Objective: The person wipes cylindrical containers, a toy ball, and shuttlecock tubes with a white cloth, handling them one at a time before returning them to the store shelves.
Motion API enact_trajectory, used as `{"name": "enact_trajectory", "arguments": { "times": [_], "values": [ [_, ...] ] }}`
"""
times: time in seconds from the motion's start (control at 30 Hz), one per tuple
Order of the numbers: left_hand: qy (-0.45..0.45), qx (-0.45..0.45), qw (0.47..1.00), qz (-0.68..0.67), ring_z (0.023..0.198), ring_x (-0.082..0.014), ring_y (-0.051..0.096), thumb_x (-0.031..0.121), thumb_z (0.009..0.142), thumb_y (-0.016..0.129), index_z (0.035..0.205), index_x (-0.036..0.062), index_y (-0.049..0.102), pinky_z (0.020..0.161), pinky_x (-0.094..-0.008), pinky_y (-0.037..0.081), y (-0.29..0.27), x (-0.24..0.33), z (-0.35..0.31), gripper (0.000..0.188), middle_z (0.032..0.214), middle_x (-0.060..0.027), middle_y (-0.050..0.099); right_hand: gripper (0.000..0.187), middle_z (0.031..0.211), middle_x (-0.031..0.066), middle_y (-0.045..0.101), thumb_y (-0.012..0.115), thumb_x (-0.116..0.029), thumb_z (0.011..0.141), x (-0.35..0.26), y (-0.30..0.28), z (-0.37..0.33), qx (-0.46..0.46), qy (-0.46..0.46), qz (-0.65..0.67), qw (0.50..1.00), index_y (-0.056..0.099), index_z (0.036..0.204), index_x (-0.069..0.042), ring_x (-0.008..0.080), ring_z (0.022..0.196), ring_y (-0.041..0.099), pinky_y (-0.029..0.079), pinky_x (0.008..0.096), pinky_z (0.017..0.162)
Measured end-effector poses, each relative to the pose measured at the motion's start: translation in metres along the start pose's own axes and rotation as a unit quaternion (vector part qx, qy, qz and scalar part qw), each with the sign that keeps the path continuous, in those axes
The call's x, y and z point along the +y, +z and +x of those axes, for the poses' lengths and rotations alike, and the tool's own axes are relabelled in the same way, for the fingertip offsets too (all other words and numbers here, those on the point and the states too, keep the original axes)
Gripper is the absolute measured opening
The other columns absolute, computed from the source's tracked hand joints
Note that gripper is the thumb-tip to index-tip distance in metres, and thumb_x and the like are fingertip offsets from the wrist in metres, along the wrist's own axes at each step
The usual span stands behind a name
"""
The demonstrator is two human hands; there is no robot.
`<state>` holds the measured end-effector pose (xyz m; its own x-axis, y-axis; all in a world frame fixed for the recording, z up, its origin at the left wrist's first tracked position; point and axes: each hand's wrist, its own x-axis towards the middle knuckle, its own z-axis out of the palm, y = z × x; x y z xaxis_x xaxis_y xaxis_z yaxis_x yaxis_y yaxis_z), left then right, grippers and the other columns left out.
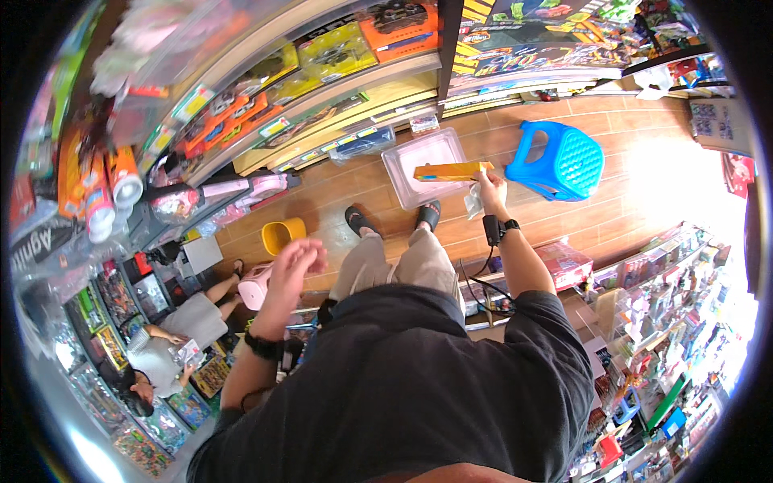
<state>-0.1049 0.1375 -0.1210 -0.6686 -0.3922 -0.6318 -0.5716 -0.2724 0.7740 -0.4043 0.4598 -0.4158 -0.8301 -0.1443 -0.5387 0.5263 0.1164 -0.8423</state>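
Note:
My right hand [491, 191] is stretched forward and grips one end of a long flat orange box [451, 171], held level above a clear plastic bin lid [419, 158] on the wooden floor. A small clear plastic bag [473, 203] hangs under the same hand. My left hand [295, 264] is raised at my left side, fingers loosely apart, with nothing in it. It hovers near a pink toy [256, 288] and a yellow bucket [282, 234]. Both wrists carry black bands.
A blue plastic stool [561, 161] stands right of the box. Shelves of boxed toys [322, 72] run along the far side and packed toy racks [668, 322] stand at right. Another person [173, 346] sits on the floor at lower left, handling a small package.

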Motion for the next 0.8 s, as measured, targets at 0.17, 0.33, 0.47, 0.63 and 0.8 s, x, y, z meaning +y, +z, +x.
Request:
{"name": "enact_trajectory", "arguments": {
  "times": [0.17,0.33,0.47,0.63,0.8],
  "values": [
    [0.038,0.005,0.997,-0.062,0.082,-0.0154,0.065,0.013,0.099,0.056,0.116,0.0023,0.062,0.075,-0.0276,0.053,-0.050,0.004,0.004,0.021,0.101,-0.0065,0.066,0.024,0.070,0.0114,0.067,0.063,-0.023,0.089,-0.102,0.026,-0.106,-0.134,0.044,0.128,0.982,0.065,0.081,-0.001,0.0180,0.054,0.062,0.051,0.0308,0.052],
    [0.202,-0.052,0.978,-0.018,0.099,-0.0171,0.064,0.014,0.097,0.061,0.150,0.0076,0.036,0.078,-0.0273,0.054,-0.071,0.033,-0.007,0.059,0.125,-0.0125,0.057,0.035,0.066,0.0139,0.065,0.057,-0.030,0.092,-0.160,0.086,-0.180,-0.233,0.029,0.197,0.952,0.064,0.074,-0.001,0.0212,0.052,0.060,0.049,0.0322,0.050],
    [0.381,-0.029,0.919,0.093,0.106,-0.0205,0.060,0.013,0.097,0.063,0.159,0.0111,0.008,0.082,-0.0288,0.055,-0.094,0.043,-0.029,0.083,0.140,-0.0161,0.045,0.053,0.060,0.0131,0.062,0.048,-0.043,0.093,-0.182,0.142,-0.233,-0.306,0.047,0.176,0.934,0.063,0.064,-0.002,0.0218,0.050,0.057,0.047,0.0305,0.050],
    [0.352,-0.101,0.930,-0.040,0.105,-0.0203,0.064,0.020,0.105,0.049,0.151,0.0069,0.022,0.074,-0.0311,0.055,-0.150,0.037,-0.058,0.055,0.126,-0.0123,0.058,0.063,0.059,0.0125,0.062,0.043,-0.052,0.100,-0.192,0.210,-0.301,-0.301,0.045,0.082,0.949,0.064,0.083,0.004,0.0205,0.051,0.059,0.047,0.0303,0.048],
    [0.305,-0.124,0.902,-0.279,0.089,-0.0238,0.066,0.024,0.106,0.047,0.141,0.0069,0.035,0.076,-0.0346,0.052,-0.224,0.019,-0.074,0.041,0.105,-0.0112,0.063,0.059,0.081,0.0139,0.066,0.046,-0.057,0.099,-0.204,0.246,-0.343,-0.376,-0.203,-0.027,0.904,0.057,0.109,0.000,0.0156,0.058,0.060,0.047,0.0268,0.049]
  ]
}}
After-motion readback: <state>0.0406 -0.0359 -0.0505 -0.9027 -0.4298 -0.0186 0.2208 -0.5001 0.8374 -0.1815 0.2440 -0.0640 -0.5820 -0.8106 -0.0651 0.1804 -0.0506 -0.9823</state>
